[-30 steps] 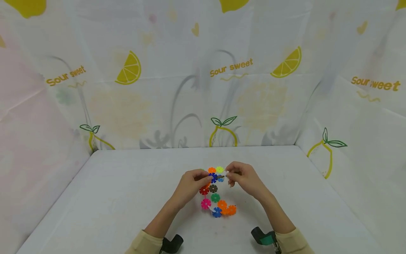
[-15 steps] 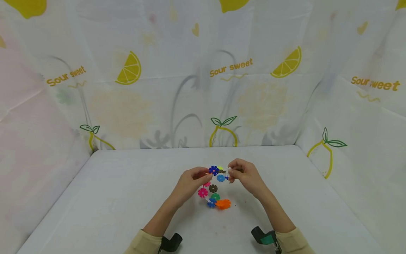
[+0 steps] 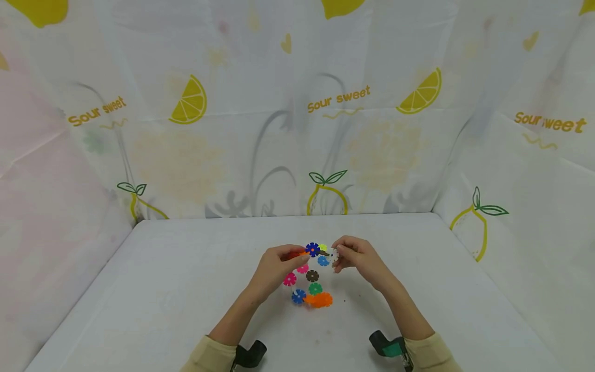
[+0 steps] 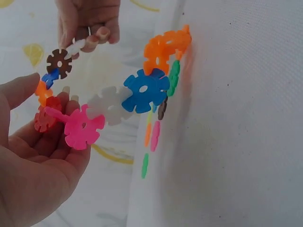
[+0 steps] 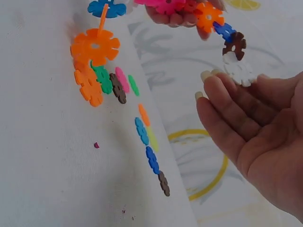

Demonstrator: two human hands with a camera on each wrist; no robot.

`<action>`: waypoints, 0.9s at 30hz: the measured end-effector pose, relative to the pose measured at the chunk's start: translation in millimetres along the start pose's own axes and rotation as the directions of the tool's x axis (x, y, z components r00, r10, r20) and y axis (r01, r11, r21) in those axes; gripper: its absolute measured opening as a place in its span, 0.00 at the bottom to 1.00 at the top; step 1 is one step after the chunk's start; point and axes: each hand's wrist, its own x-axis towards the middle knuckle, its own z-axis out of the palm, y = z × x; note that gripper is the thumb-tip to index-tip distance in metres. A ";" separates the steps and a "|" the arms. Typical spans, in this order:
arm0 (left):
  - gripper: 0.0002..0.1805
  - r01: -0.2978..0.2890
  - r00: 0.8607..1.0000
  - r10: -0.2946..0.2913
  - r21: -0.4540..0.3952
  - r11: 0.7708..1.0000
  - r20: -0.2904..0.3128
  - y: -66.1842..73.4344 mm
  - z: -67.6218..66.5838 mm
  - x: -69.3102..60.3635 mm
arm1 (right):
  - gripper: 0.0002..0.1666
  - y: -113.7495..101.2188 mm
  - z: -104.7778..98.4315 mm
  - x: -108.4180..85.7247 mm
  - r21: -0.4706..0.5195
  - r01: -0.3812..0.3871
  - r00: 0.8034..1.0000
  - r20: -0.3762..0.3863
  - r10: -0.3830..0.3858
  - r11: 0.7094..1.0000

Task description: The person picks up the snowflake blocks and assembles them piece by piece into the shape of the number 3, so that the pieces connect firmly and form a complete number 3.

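A chain of joined notched plastic discs hangs from both hands over the table. My left hand (image 3: 275, 269) grips it near a red disc (image 4: 46, 118) and an orange one (image 5: 209, 17), fingers curled behind them. Beyond these come a dark blue disc (image 3: 312, 250) and a brown disc (image 4: 59, 63). At that end, my right hand (image 3: 362, 259) pinches a white disc (image 5: 238, 70) between thumb and fingers. From the left hand the other stretch runs down through pink (image 4: 84, 126), clear white (image 4: 111, 105) and blue (image 4: 146, 90) discs to several orange ones (image 5: 95, 46).
Loose discs lie on the white table (image 3: 186, 289) behind the chain: brown (image 3: 312, 276), green (image 3: 315, 288), light blue (image 3: 323, 261) and others. In the right wrist view a dark blue disc (image 5: 152, 160) lies near another brown one (image 5: 164, 183). A printed cloth (image 3: 260, 155) stands behind the table.
The chain's hanging part has swung left, and its blue and orange discs have shifted left. The dark blue disc has risen from its earlier place. Both hands stay on the chain, moving slightly.
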 end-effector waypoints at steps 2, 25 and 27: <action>0.23 0.000 1.000 0.000 -0.003 1.000 0.002 0.0 0.3 -0.3 | 0.20 1.5 -1.2 0.0 -0.011 -0.004 1.000 0.006 0.004 1.000; 0.18 -0.048 0.997 0.045 0.054 0.997 0.063 -1.7 3.0 -3.6 | 0.22 27.3 12.5 3.6 -0.567 -0.129 0.992 -0.060 0.115 0.814; 0.18 -0.047 0.997 0.042 0.063 0.997 0.071 -2.2 2.9 -3.4 | 0.24 29.1 12.8 3.3 -0.598 -0.114 0.992 -0.027 0.121 0.794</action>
